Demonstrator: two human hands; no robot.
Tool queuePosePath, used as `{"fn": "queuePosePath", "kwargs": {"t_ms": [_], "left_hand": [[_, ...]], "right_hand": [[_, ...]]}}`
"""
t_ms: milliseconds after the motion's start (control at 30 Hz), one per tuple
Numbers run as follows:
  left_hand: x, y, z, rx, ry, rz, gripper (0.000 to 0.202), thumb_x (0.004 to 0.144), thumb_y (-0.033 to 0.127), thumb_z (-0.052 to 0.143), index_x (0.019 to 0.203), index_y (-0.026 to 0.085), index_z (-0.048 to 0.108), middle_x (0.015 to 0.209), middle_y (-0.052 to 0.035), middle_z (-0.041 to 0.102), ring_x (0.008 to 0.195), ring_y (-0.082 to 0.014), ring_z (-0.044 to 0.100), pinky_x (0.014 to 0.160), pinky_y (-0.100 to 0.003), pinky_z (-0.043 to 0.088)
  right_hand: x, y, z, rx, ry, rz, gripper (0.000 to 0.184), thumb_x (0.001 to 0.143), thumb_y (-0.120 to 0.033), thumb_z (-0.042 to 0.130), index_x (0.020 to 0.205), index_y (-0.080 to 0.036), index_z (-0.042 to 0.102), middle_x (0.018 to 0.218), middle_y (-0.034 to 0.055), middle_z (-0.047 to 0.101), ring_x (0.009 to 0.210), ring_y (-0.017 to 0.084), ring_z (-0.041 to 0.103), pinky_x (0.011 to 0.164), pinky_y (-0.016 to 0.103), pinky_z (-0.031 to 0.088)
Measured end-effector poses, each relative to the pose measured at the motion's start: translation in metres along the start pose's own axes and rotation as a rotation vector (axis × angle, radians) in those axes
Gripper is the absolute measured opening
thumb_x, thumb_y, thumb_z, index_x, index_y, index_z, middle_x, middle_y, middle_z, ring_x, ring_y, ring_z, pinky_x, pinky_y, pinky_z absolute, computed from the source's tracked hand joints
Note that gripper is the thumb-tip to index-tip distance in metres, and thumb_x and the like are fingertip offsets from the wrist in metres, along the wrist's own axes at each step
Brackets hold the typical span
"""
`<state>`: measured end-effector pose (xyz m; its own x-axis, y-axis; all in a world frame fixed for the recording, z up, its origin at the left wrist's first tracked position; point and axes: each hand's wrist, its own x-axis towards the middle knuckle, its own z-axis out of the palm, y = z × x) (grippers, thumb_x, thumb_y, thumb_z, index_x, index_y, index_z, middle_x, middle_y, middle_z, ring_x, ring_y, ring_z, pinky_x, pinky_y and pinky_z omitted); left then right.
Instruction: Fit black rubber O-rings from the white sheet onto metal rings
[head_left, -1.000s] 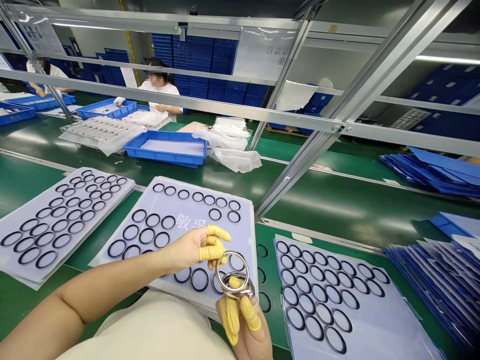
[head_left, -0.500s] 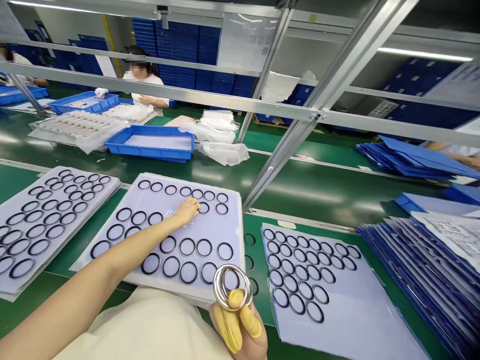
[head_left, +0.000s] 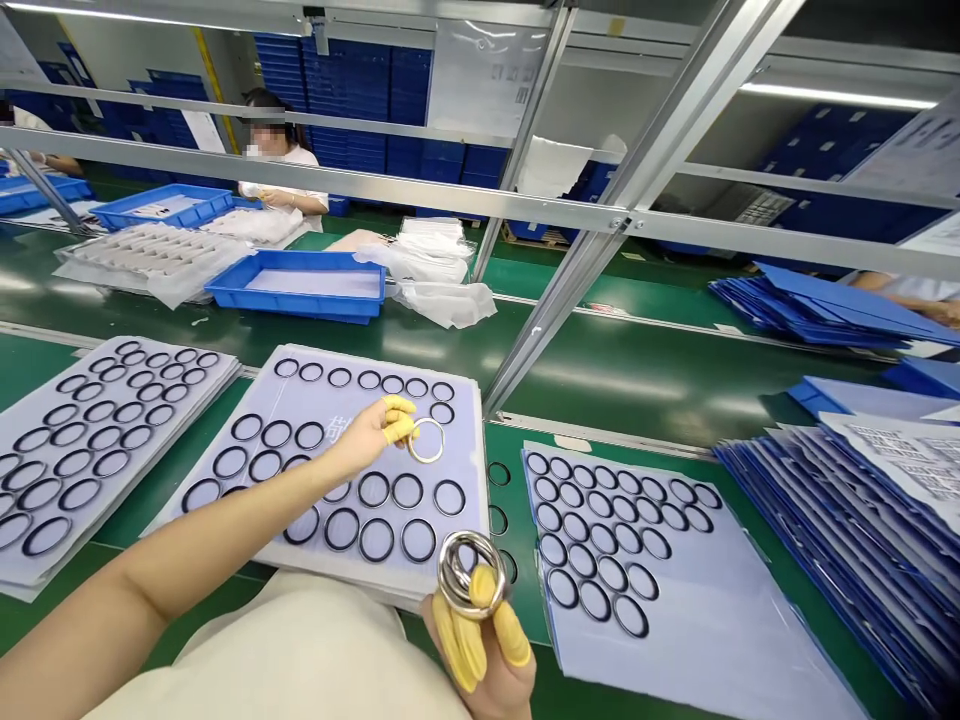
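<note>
My left hand [head_left: 379,432], in yellow finger cots, pinches a thin ring [head_left: 427,458] by its left edge. It holds the ring tilted up above the middle sheet [head_left: 442,460], which carries several black-edged rings in rows. Low in front of me, my right hand [head_left: 487,640] grips a few shiny metal rings [head_left: 454,585] bunched together, its covered fingers pushed up through and around them. Exactly how many it holds I cannot make out. To the right lies another sheet [head_left: 697,620] with several rings [head_left: 631,616] laid at its left and upper part.
On the left is a stack of sheets [head_left: 142,500] covered with rings. At the right stand piled blue-edged sheets [head_left: 832,560]. A metal frame post [head_left: 540,325] rises beyond the middle sheet. Across the green bench sit a blue tray [head_left: 292,303] and a co-worker [head_left: 289,185].
My left hand has lifted a ring off the upper right part of the middle sheet and brought it slightly toward me. The rings in my right hand have shifted and tilted a little.
</note>
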<state>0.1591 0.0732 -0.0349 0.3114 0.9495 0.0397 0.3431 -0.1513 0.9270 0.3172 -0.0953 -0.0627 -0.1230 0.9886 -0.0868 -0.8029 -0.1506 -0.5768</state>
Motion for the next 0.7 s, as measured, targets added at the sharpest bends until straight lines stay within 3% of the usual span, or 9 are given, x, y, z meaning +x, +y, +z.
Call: {"fn": "queuePosePath", "kwargs": {"t_ms": [167,367,567,633,700], "left_hand": [[-0.042,0.059,-0.009,-0.689,-0.207,-0.162,0.042,0.075,0.043,0.072,0.099,0.016,0.052,0.068,0.0008,0.061,0.057,-0.0088,0.052,0.055,-0.021,0.04],[-0.058,0.076,-0.005,-0.859,-0.357,-0.169,0.044,0.071,0.042,0.077,0.097,0.016,0.054,0.066,0.002,0.06,0.052,-0.0075,0.052,0.049,-0.019,0.038],[-0.059,0.071,0.002,-0.782,-0.457,-0.146,0.046,0.073,0.048,0.073,0.101,0.017,0.055,0.067,0.0027,0.058,0.051,-0.0075,0.052,0.048,-0.019,0.04],[-0.049,0.059,0.007,-0.575,-0.479,-0.065,0.042,0.08,0.047,0.066,0.108,0.018,0.055,0.074,0.0,0.061,0.06,-0.0107,0.057,0.057,-0.023,0.046],[-0.028,0.04,0.012,-0.157,-0.4,0.071,0.035,0.087,0.039,0.058,0.116,0.02,0.055,0.089,-0.0037,0.065,0.078,-0.0154,0.062,0.073,-0.03,0.05]], "right_hand": [[0.002,-0.004,0.002,0.006,-0.032,-0.009,0.026,0.073,-0.05,0.071,0.063,-0.026,0.069,0.044,-0.0055,0.04,0.041,0.01,0.028,0.048,0.026,0.034],[-0.001,-0.004,0.002,-0.03,-0.092,0.009,0.027,0.084,-0.046,0.062,0.071,-0.024,0.07,0.044,-0.0036,0.05,0.04,0.009,0.035,0.046,0.024,0.031],[0.0,-0.005,0.005,-0.053,-0.099,0.038,0.035,0.083,-0.049,0.062,0.061,-0.022,0.067,0.044,-0.0008,0.054,0.04,0.011,0.036,0.047,0.026,0.031],[0.002,-0.006,0.005,-0.044,-0.084,0.029,0.03,0.08,-0.049,0.065,0.066,-0.024,0.068,0.045,-0.0013,0.053,0.041,0.011,0.037,0.046,0.025,0.03],[0.003,-0.006,0.003,-0.035,-0.077,0.038,0.029,0.079,-0.049,0.066,0.066,-0.024,0.068,0.046,-0.0018,0.052,0.042,0.011,0.036,0.046,0.024,0.03]]}}
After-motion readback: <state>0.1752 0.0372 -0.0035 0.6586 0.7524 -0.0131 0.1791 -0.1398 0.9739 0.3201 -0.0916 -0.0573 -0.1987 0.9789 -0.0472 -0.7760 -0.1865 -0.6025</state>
